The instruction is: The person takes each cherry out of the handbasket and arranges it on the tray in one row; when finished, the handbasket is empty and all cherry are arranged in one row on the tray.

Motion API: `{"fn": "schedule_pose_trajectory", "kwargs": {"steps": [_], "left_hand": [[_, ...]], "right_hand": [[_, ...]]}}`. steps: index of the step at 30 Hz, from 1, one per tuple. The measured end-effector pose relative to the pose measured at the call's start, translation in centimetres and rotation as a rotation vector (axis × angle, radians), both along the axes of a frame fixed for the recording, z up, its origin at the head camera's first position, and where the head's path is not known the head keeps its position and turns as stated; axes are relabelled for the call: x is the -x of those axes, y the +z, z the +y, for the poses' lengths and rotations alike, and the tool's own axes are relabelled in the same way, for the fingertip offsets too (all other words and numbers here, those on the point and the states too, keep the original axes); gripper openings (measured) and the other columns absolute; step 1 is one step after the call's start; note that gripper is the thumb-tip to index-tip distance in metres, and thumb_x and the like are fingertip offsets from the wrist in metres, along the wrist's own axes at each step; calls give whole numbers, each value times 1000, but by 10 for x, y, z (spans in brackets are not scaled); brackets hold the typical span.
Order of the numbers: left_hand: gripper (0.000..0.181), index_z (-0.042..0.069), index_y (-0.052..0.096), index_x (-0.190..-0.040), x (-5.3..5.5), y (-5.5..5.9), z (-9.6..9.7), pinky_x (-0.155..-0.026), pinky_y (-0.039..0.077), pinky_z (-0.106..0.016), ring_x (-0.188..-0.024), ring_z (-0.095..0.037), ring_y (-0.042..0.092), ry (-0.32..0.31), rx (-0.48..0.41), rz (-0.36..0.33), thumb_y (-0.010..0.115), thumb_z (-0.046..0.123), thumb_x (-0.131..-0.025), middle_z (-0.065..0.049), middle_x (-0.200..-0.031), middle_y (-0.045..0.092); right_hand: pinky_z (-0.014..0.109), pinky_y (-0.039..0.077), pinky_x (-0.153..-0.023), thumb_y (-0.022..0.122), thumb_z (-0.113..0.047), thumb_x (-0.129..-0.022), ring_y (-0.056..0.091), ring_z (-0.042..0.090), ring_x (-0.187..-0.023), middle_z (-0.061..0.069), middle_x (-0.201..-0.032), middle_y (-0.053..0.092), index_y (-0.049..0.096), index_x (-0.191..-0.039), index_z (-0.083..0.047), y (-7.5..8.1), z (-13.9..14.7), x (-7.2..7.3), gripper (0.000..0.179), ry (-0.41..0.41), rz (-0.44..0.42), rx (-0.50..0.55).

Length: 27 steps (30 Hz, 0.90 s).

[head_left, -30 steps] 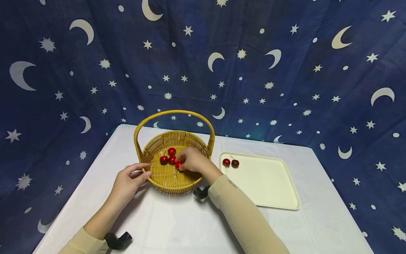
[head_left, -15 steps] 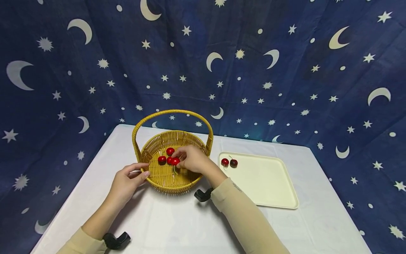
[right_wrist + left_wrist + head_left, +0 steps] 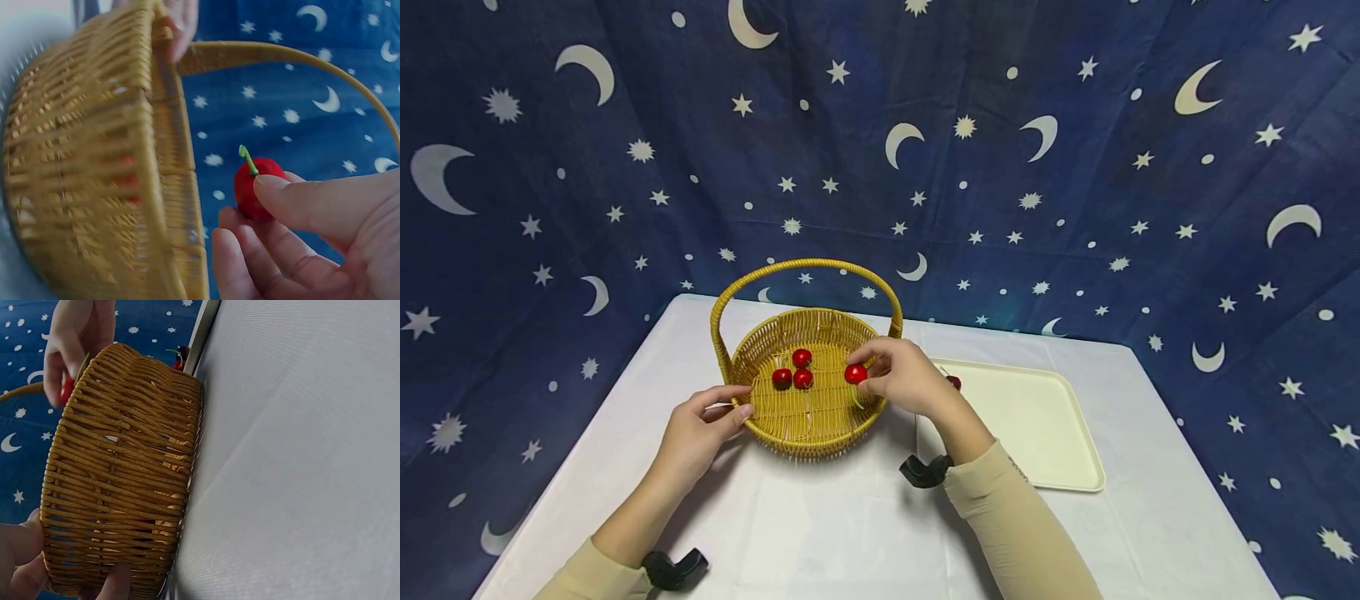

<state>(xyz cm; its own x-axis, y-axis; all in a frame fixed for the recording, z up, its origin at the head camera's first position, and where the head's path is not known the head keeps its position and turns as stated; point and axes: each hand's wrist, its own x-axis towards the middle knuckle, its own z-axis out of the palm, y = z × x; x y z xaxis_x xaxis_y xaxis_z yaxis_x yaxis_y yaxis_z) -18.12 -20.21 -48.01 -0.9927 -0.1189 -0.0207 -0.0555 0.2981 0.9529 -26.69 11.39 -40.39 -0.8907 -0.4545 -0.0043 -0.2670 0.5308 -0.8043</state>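
A round yellow wicker basket (image 3: 805, 425) with a tall arched handle stands on the table. Its left rim is held by my left hand (image 3: 703, 425), and fingers (image 3: 117, 584) of that hand lie against the woven wall in the left wrist view. Between thumb and fingertips my right hand (image 3: 910, 379) pinches a red cherry (image 3: 855, 374) with a green stem, raised at the basket's right rim. In the right wrist view the pinched cherry (image 3: 253, 190) is above rim level. Several other red cherries (image 3: 802, 379) lie grouped on the basket floor.
A cream rectangular tray (image 3: 1030, 433) lies right of the basket, partly behind the right forearm. One dark cherry (image 3: 954, 382) shows at its left end; my right hand covers what is beside it. A blue curtain (image 3: 1000, 167) with moons and stars rises behind the white-covered table (image 3: 820, 533).
My right hand has lifted one cherry from the group in the basket and carried it right to the rim. My left hand stays at the left rim.
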Motion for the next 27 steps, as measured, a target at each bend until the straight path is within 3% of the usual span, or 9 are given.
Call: {"fn": "schedule_pose_trajectory", "kwargs": {"steps": [3, 8, 15, 22, 27], "left_hand": [[43, 4, 70, -139, 0, 0, 0, -84, 65, -18, -116, -19, 71, -8, -8, 1, 80, 18, -100, -18, -148, 58], [44, 4, 70, -139, 0, -1, 0, -85, 65, -19, -112, -11, 71, -12, -17, -5, 80, 19, -100, -18, -148, 57], [43, 4, 70, -139, -1, 0, -1, -85, 65, -18, -116, -18, 70, -3, -21, -14, 80, 19, -100, -17, -149, 57], [43, 3, 69, -140, 1, 0, -1, -85, 65, -19, -110, -10, 70, -10, -25, -10, 79, 17, -100, -18, -148, 55], [43, 4, 70, -140, 1, 0, -1, -85, 65, -18, -113, -13, 70, -8, -23, -12, 79, 17, -101, -18, -147, 56]], "right_hand": [[31, 61, -77, 83, 1, -87, 71, 19, -94, 3, -109, 76, 81, -114, -19, 0, 21, -5, 34, -16, 12, 29], [30, 62, -77, 78, 4, -88, 73, 19, -93, 7, -111, 78, 80, -116, -13, -6, 57, -9, 33, -52, 14, 32], [27, 58, -77, 79, 3, -88, 72, 19, -92, 12, -117, 78, 79, -118, -9, -27, 107, 4, 32, -127, 43, -63], [31, 56, -80, 79, 3, -88, 72, 24, -97, 13, -115, 78, 77, -123, -6, -42, 149, 14, 36, -243, 33, -158], [29, 55, -75, 78, 4, -89, 70, 25, -96, 13, -114, 77, 77, -120, -8, -57, 167, 22, 33, -287, 24, -222]]}}
